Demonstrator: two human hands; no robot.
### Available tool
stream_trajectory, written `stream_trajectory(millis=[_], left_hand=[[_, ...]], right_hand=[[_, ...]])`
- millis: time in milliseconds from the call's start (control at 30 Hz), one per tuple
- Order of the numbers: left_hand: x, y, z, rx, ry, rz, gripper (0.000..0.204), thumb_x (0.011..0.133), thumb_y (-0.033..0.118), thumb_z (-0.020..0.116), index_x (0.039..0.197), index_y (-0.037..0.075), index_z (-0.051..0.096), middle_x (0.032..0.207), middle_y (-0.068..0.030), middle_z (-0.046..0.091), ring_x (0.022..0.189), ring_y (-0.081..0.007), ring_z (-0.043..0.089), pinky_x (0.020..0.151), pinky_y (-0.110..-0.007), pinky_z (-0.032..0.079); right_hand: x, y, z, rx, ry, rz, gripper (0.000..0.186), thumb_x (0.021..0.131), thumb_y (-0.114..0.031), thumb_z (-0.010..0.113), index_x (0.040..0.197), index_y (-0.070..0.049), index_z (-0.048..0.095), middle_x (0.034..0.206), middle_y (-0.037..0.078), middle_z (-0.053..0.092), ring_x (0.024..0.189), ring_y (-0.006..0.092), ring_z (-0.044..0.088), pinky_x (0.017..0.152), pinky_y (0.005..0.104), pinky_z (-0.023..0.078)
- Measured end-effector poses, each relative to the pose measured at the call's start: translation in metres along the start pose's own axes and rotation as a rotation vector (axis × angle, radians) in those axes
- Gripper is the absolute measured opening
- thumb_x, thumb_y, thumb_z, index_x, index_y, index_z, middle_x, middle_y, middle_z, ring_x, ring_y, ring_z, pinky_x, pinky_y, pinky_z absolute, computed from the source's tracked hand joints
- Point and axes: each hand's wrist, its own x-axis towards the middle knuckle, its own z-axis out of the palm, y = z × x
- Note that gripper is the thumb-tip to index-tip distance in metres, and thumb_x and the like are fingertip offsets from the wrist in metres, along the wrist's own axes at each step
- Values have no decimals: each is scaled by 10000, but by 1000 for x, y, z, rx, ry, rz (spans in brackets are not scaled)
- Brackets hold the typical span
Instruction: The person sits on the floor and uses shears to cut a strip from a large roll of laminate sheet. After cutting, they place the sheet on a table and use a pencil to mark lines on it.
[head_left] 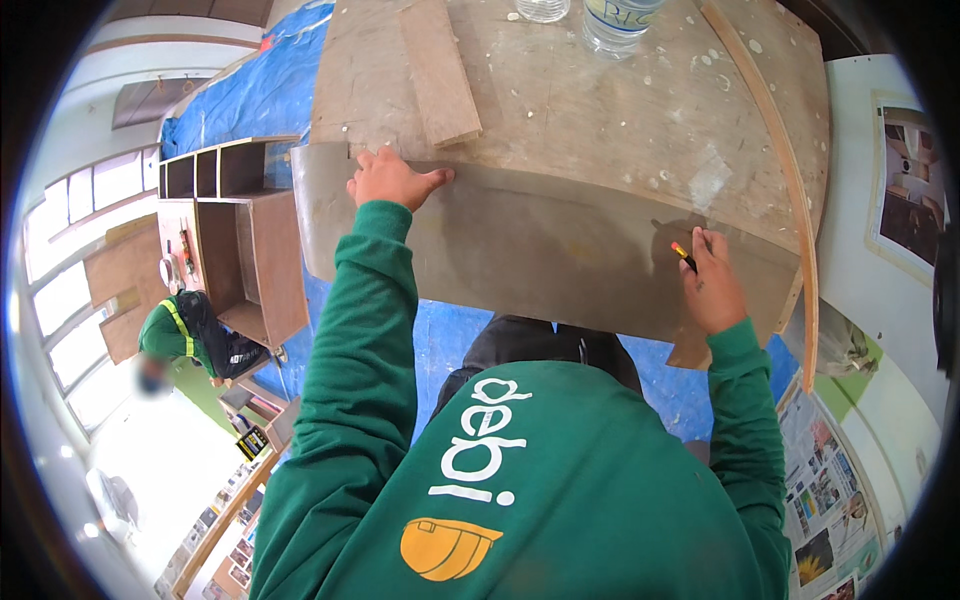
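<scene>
A long grey-brown sheet [540,240] lies along the near side of the wooden worktable [560,110], its left end and near edge reaching past the tabletop. My left hand [393,180] rests at the sheet's far edge toward the left, thumb stretched out to the right and fingers apart. Near the sheet's right end, my right hand [714,285] is closed around a pencil [684,257], dark with an orange-red end. The hand casts a shadow on the sheet beside it.
A flat board [437,75] and a long thin wooden strip [775,130] lie on the table. Two clear containers [615,28] stand at the back. Left are a wooden cabinet [270,270] and a crouching person [190,335]. Blue sheeting [435,350] covers the floor.
</scene>
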Motion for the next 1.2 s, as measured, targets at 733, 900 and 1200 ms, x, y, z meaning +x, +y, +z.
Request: stream_trajectory(millis=[733, 900, 1200], left_hand=[[17, 6, -5, 84, -222, 42, 836, 740, 723, 760, 1194, 24, 705, 1388, -137, 585, 1168, -325, 651, 946, -454, 530], [16, 4, -4, 71, -192, 73, 805, 744, 723, 749, 1115, 8, 724, 1235, -156, 661, 1104, -329, 672, 920, -451, 531], [25, 3, -5, 49, -190, 129, 785, 748, 701, 749, 1044, -27, 752, 1072, -220, 735, 1032, -357, 701, 904, -420, 532]], right_hand=[[-7, -9, -39, 504, 259, 72, 302, 1035, -249, 587, 1139, 31, 639, 949, 133, 621, 859, 224, 628, 716, 348, 491], [-12, -36, -49, 1114, 6, 175, 258, 1038, -207, 604, 1123, 25, 676, 876, 57, 664, 812, 127, 624, 749, 306, 517], [28, -143, 47, 1168, -31, -215, 237, 948, -114, 703, 1159, -7, 699, 1054, 103, 735, 981, 165, 687, 875, 297, 534]])
